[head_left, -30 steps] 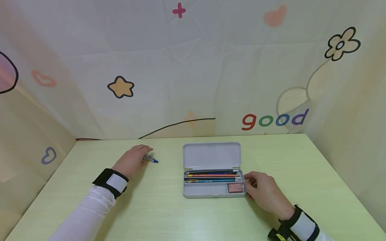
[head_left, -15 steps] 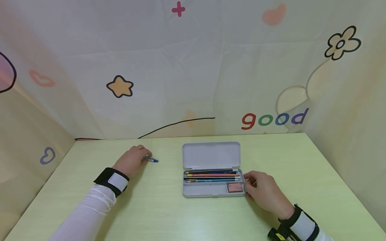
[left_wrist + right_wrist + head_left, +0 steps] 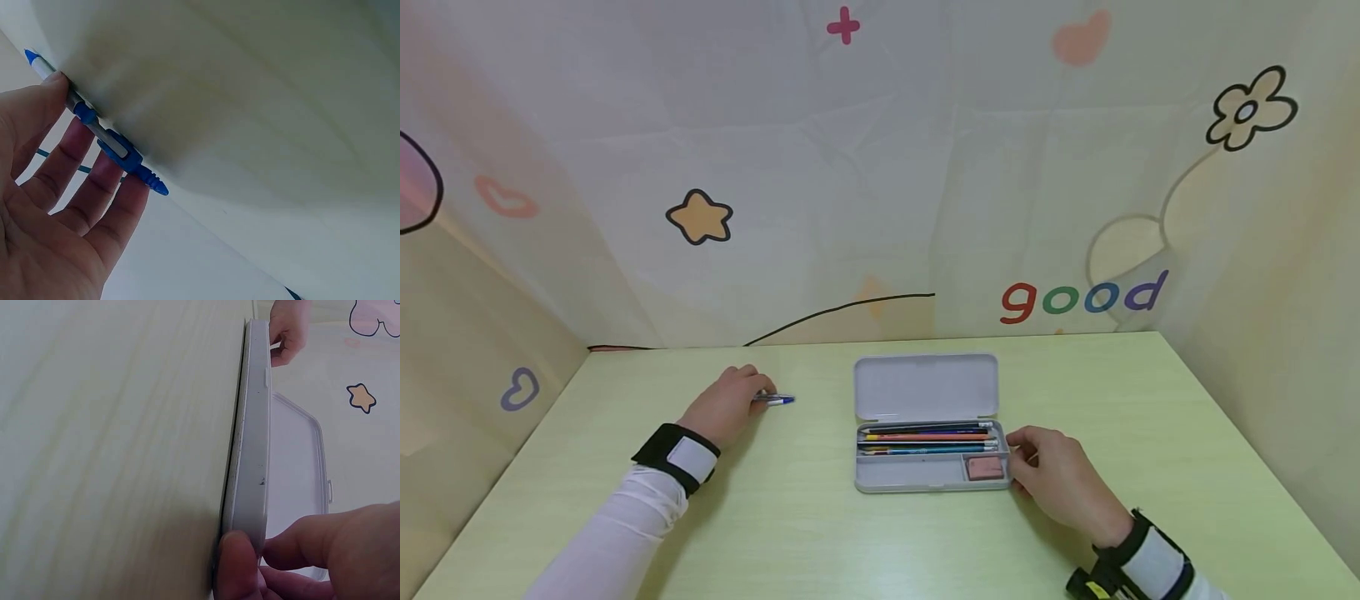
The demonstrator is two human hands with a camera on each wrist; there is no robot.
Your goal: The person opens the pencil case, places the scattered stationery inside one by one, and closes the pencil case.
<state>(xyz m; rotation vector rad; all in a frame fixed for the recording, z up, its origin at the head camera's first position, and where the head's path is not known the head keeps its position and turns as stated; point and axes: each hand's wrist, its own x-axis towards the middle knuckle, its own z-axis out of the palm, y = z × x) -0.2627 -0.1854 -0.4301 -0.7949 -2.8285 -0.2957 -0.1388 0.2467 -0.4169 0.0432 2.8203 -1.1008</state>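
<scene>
My left hand is at the back left of the table and pinches a blue and silver pen between thumb and fingers. In the head view the blue end of the pen points right, out past the fingertips. A grey pencil case lies with its lid up in the middle. Several pencils fill its upper compartment, and a pink eraser sits in the small lower right one. My right hand grips the case's right end, thumb and fingers at its corner in the right wrist view.
The pale wooden table ends at a printed cloth backdrop behind, with cloth on the left and right sides too. The raised lid stands toward the back. Both wrists wear black straps.
My left fingers have curled further over the pen, which has turned from slanting to nearly level. The right hand and the pencil case have stayed put.
</scene>
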